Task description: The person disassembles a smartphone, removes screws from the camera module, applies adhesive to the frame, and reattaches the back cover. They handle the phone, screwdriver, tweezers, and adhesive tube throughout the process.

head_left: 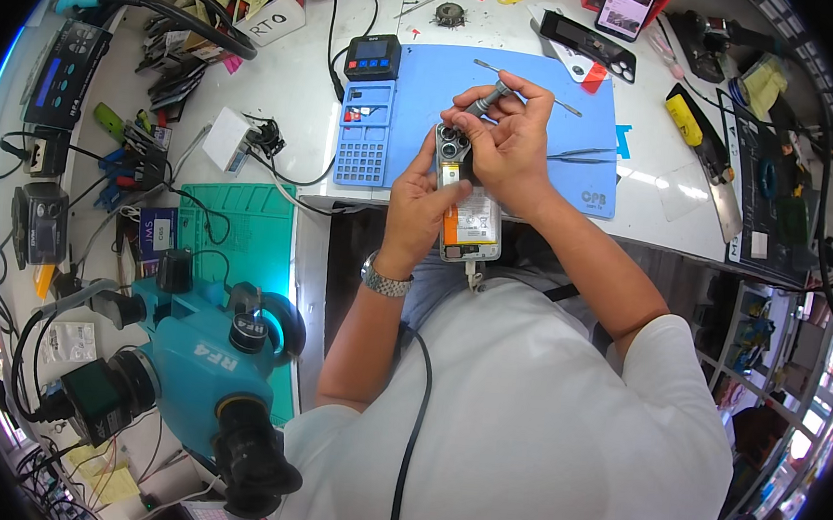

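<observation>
My left hand (415, 205), with a metal watch on its wrist, grips an opened smartphone (482, 221) along its left side, thumb across the inside. The phone's battery and camera cluster are exposed, and a white cable (474, 276) is plugged into its lower end. In my right hand (513, 156) is a grey screwdriver (488, 101), its shaft slanting down toward the camera end of the phone; its tip is hidden by my fingers. Both hands are above the front edge of a blue repair mat (417, 115). Tweezers (583, 157) and a thin metal pry tool (569, 108) lie right of my right hand.
A teal microscope (192, 365) stands at the lower left over a green mat (237, 204). Behind the hands sits a small black device (372, 58). A black phone part (588, 46) and a yellow-handled cutter (684, 119) lie to the right. Cables cross the left bench.
</observation>
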Demonstrator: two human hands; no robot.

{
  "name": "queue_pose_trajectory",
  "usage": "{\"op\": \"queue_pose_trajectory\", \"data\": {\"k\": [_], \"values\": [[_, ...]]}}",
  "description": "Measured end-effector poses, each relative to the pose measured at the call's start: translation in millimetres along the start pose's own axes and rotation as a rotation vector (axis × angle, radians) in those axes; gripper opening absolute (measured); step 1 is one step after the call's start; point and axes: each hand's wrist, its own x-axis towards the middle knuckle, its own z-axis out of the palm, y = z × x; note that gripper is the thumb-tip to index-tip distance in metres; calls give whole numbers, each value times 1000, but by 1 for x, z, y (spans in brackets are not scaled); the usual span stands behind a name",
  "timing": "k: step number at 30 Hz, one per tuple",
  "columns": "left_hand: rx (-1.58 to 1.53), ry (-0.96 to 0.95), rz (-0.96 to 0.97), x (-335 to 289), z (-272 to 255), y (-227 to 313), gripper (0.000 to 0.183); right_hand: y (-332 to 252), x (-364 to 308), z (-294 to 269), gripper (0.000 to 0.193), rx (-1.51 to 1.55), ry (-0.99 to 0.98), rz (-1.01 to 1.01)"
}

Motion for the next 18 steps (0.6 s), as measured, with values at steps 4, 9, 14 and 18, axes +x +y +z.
{"op": "queue_pose_trajectory", "data": {"k": [4,9,14,18], "values": [[-8,-5,-4,-1,2,2,87,-1,0,1,60,-39,-19,-7],[-8,21,-9,-1,5,6,86,-14,2,0,54,-330,-144,-378],[71,91,-8,-2,8,7,72,-29,4,0,51,-334,-205,-463],[40,74,-2,-2,6,6,59,-32,10,7,52,-681,-140,-554]]}}
